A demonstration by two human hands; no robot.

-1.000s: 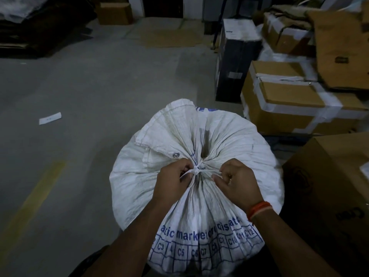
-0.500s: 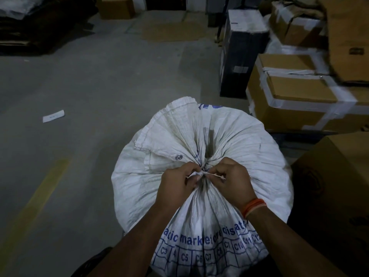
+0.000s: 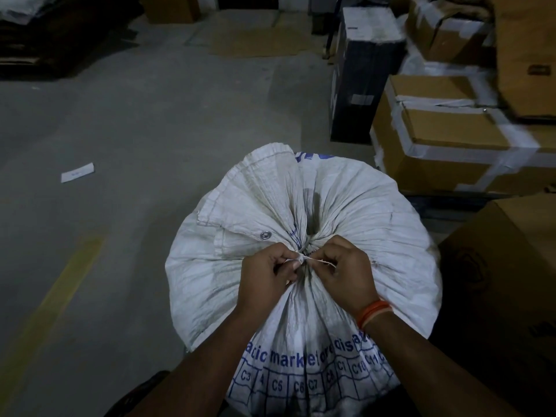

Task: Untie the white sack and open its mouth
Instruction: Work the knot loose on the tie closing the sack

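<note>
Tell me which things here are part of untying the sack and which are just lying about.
Part of the job:
white sack
string tied round its neck
left hand and right hand, both pinching the string

Lying about:
taped cardboard boxes
black box
paper slip on the floor
flat cardboard sheet

taped cardboard boxes (image 3: 445, 136), black box (image 3: 361, 76), paper slip (image 3: 77, 172) on concrete floor (image 3: 150, 130)

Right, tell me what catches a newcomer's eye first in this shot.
The big white sack fills the middle, its mouth gathered into a tight pucker. Right at that pucker the left hand and the right hand each pinch the thin white string that ties it. To the right stand taped cardboard boxes, and a strip of white paper lies on the grey floor to the left.
</note>
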